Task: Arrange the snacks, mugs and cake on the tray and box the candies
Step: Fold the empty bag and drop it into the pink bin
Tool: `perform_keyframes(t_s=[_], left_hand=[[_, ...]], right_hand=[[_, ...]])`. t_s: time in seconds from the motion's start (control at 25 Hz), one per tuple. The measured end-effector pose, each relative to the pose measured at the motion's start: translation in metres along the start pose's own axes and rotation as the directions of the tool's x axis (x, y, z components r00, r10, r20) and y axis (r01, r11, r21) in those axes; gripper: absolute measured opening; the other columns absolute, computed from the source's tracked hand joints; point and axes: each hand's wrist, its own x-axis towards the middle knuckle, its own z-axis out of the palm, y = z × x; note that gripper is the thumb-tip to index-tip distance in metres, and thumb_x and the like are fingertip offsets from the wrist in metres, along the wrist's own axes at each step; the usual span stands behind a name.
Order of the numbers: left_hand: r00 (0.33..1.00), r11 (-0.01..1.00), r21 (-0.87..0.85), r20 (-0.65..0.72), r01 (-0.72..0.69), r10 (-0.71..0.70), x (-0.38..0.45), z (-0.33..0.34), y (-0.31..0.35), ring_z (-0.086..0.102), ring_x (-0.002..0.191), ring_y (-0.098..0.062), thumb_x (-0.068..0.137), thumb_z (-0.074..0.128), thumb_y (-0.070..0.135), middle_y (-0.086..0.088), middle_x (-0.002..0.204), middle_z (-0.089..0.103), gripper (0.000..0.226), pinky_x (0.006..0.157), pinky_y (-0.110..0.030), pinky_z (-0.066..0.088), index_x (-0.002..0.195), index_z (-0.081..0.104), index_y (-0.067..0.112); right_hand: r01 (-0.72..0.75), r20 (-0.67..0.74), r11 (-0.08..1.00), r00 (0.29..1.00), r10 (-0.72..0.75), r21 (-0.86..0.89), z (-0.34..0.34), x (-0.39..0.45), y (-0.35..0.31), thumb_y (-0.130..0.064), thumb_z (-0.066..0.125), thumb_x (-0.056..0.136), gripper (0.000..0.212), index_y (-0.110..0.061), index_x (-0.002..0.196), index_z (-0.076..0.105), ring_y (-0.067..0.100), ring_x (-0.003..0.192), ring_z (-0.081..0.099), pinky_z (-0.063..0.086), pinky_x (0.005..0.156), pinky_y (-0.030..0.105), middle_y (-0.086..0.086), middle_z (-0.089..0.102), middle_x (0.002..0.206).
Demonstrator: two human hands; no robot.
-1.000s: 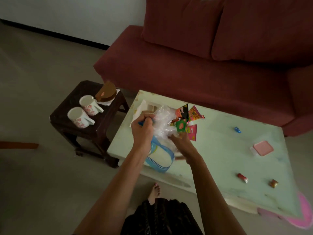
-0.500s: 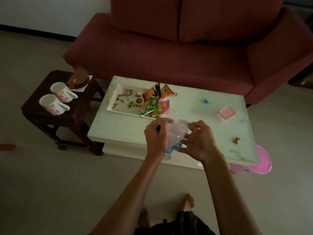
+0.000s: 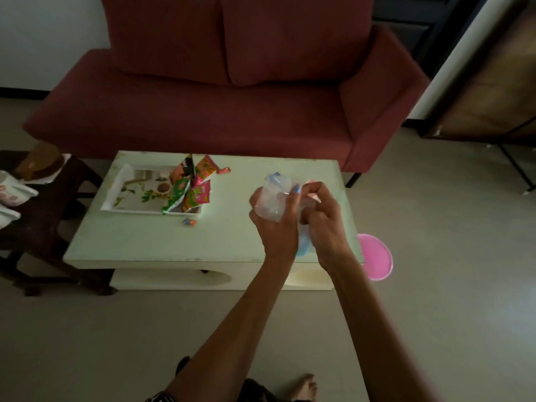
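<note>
crumpling plastic bag (image 3: 272, 198), both hands

Shiny snack packets (image 3: 190, 189) piled on the right end of a white leafy tray (image 3: 127, 195), one small candy (image 3: 189, 222) just in front, cake (image 3: 40, 165) and mugs (image 3: 13, 192) on the side stool

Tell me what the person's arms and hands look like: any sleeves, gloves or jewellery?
Both forearms are bare, with no sleeves or gloves showing. The left hand has a fingernail painted light blue. No watch or bracelet shows on either wrist. The right hand shows no clear ring; the dim light leaves that uncertain.
</note>
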Motion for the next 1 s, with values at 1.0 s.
perform_keyframes(t_s=[1.0], left_hand=[[0.919, 0.852, 0.404, 0.342, -0.333, 0.197, 0.084, 0.263, -0.159, 0.06, 0.098, -0.017, 0.07, 0.055, -0.017, -0.011, 0.105, 0.066, 0.019, 0.083, -0.015, 0.051, 0.082, 0.063, -0.005]], right_hand=[[-0.436, -0.142, 0.785, 0.829, 0.541, 0.44, -0.278, 0.178, 0.089, -0.025, 0.063, 0.088, 0.026, -0.004, 0.102, 0.063, 0.025, 0.083, 0.072, 0.059, 0.078, 0.037, 0.017, 0.07, 0.095]])
